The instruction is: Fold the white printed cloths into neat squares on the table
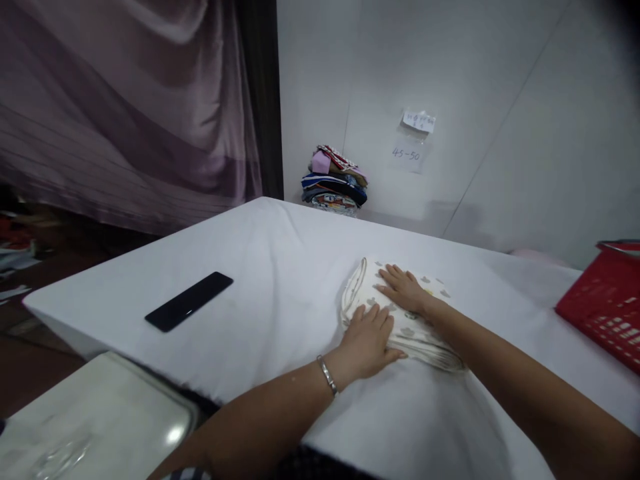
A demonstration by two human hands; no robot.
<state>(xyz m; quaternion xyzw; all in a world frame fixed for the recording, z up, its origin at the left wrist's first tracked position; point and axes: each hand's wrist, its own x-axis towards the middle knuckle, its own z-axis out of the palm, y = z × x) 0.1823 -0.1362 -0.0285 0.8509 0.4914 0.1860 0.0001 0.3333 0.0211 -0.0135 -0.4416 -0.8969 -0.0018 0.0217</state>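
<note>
Left hand [369, 341], right hand [406, 292] both flat, grasping nothing, on that folded cream printed cloth [409, 325]. Probably soft, light; I'd scoop underneath.

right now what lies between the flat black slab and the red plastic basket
In the head view: a folded white patterned cloth, the left hand and right hand on it.

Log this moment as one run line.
left hand: palm down on folded cloth | right hand: palm down on same cloth | black slab: flat on white-covered table | red basket: right edge
</note>
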